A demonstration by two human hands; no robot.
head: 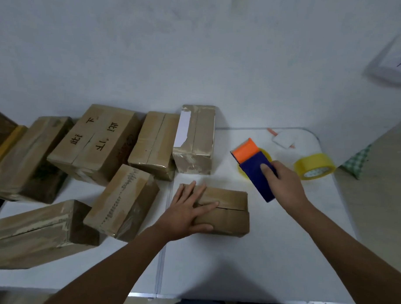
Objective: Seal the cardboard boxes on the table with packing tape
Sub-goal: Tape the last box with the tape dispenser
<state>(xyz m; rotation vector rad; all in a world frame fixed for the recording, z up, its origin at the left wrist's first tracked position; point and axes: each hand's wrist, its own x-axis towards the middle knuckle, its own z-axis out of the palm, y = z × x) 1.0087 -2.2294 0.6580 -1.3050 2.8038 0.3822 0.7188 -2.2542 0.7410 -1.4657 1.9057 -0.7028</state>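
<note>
A small cardboard box (229, 212) lies in front of me on the white table (271, 256), its top seam running left to right. My left hand (188, 210) lies flat on the box's left end with the fingers spread. My right hand (284, 184) grips a tape dispenser (254, 167) with a blue body and an orange front, held above the table to the right of the box. A yellow tape roll sits in the dispenser.
Several other cardboard boxes (97, 143) crowd the left and back of the table. A spare yellow tape roll (315, 166) stands at the right edge. A small white pad (284, 140) lies behind the dispenser. The wall is close behind.
</note>
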